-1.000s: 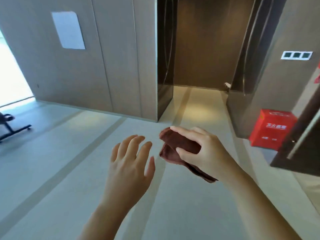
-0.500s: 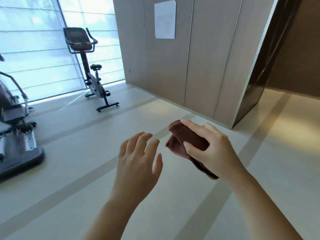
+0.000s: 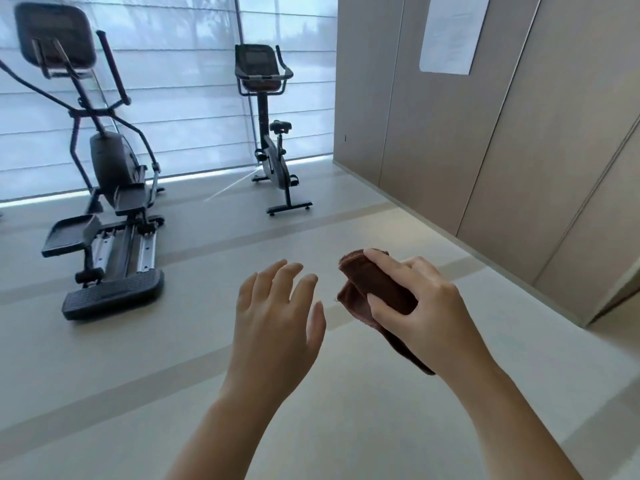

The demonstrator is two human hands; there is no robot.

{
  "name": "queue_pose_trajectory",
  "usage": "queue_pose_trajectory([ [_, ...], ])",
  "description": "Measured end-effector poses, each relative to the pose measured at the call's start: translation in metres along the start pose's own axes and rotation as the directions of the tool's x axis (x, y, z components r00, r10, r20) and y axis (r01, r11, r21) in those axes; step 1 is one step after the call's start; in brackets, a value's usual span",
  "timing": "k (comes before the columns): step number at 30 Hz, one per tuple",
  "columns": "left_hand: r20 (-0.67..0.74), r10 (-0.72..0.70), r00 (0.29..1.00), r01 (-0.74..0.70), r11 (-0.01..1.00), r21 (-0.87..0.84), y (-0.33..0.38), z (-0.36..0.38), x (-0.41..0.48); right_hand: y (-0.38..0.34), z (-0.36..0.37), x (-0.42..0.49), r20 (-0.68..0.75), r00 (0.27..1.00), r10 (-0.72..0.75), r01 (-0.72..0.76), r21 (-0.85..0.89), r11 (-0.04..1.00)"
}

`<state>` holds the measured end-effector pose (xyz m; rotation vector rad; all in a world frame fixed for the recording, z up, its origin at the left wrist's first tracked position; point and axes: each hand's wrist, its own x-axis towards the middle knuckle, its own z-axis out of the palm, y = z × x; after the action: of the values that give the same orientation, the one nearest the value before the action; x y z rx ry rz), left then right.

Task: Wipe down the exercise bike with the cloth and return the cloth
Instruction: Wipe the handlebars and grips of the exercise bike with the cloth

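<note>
Pale floor [image 3: 104,358] runs to a shaded window [image 3: 190,98]. Bike [image 3: 273,133] stands before it, well beyond the cloth [image 3: 377,289]. Right hand [image 3: 426,313] grips that cloth; left hand [image 3: 277,317] is relaxed, empty, beside it.

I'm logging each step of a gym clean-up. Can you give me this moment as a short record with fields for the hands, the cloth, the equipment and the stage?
left hand: left hand open, fingers relaxed, holding nothing
right hand: right hand grips the cloth
cloth: brown cloth, folded, one end hanging below the hand
bike: exercise bike upright by the window blinds, across the floor, untouched
other machine: elliptical trainer left of the bike
stage: wiping not under way; bike out of arm's reach
</note>
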<state>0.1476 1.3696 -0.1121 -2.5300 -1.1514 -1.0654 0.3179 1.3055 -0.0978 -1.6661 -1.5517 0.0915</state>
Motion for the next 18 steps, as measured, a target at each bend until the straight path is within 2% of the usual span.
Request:
queue_pose_trajectory([
  [10, 0.009, -0.164, 0.986, 0.164, 0.986, 0.007, -0.186, 0.103, 0.128, 0.022, 0.143, 0.223, 0.035, 0.997, -0.070, 0.070, 0.022, 0.997],
  [18, -0.031, -0.166, 0.986, 0.167, 0.986, 0.022, -0.321, 0.170, 0.242, 0.041, 0.235, 0.388, 0.039, 0.998, -0.040, 0.037, 0.070, 0.997],
])
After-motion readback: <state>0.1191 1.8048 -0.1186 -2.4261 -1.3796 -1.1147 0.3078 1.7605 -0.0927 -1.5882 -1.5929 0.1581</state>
